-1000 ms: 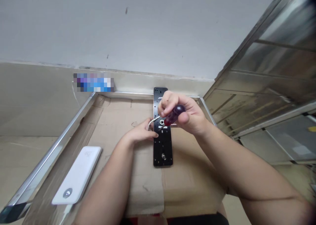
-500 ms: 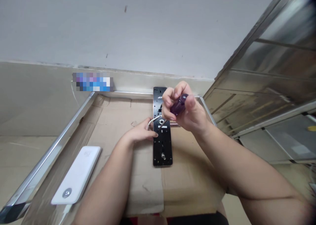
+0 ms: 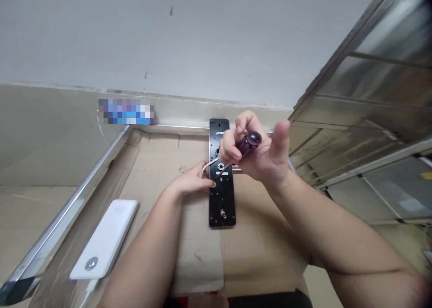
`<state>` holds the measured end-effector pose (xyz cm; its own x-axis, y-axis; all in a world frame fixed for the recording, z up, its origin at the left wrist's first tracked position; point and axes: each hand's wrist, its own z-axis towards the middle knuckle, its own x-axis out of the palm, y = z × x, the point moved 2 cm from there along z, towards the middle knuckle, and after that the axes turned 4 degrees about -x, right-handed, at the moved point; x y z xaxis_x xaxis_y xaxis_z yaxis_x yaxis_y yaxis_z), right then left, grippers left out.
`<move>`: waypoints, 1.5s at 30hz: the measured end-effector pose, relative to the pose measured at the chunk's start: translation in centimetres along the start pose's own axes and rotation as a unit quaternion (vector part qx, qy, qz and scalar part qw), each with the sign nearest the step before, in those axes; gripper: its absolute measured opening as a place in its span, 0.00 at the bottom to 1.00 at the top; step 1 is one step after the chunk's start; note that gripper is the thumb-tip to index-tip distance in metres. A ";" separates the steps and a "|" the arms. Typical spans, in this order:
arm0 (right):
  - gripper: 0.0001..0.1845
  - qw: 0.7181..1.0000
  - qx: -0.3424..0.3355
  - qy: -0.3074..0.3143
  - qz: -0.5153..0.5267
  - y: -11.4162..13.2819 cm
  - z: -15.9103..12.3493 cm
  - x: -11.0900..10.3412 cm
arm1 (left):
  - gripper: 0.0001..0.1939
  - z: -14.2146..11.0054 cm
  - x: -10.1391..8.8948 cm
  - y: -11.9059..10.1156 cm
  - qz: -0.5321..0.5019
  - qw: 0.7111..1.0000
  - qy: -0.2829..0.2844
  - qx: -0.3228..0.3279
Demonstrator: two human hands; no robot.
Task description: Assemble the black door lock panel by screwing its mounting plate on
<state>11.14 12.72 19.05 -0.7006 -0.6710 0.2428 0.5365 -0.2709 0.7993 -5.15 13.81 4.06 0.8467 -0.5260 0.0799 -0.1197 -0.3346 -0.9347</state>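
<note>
A long black door lock panel (image 3: 222, 197) lies on the cardboard, with a round fitting, small holes and a metal post on its upper face. My left hand (image 3: 192, 179) grips its left edge, thumb on top and the other fingers partly hidden. A white cable (image 3: 206, 165) runs from beside that hand onto the panel. Above the panel, my right hand (image 3: 258, 152) holds a screwdriver (image 3: 249, 145) by its dark purple handle. Its fingers curl round the handle while the thumb sticks out, off it. The thin shaft slants down-left to the panel near my left thumb.
Flattened cardboard (image 3: 162, 155) covers the metal-framed table (image 3: 67, 209). At the left lies a white power bank (image 3: 104, 238) with a cable plugged in. A blurred-out object (image 3: 127, 112) sits at the back left against the wall (image 3: 202, 42). Metal panelling (image 3: 354, 119) stands at the right.
My right thumb has lifted off the screwdriver handle and swung right. The handle has shifted slightly right within the fingers. My left hand and the panel have stayed put.
</note>
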 end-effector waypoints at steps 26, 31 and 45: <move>0.23 0.993 -0.020 0.054 -0.098 0.5 -0.1 -0.9 | 0.34 -0.3 0.2 -0.5 -0.001 1.000 0.002 0.001; 0.15 0.989 -0.049 0.013 -0.138 0.7 -0.3 -0.7 | 0.37 -0.3 0.2 -0.5 0.004 1.000 0.004 0.010; 0.12 0.900 -0.193 0.024 -0.390 3.7 -0.9 -2.1 | 0.37 -0.3 0.4 -0.4 -0.034 0.998 0.036 0.024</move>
<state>15.01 12.50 21.00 -0.9186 -0.1997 -0.3410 0.0209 -0.8863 0.4627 -4.98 13.49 4.54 0.8119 -0.5597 0.1663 -0.0376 -0.3343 -0.9417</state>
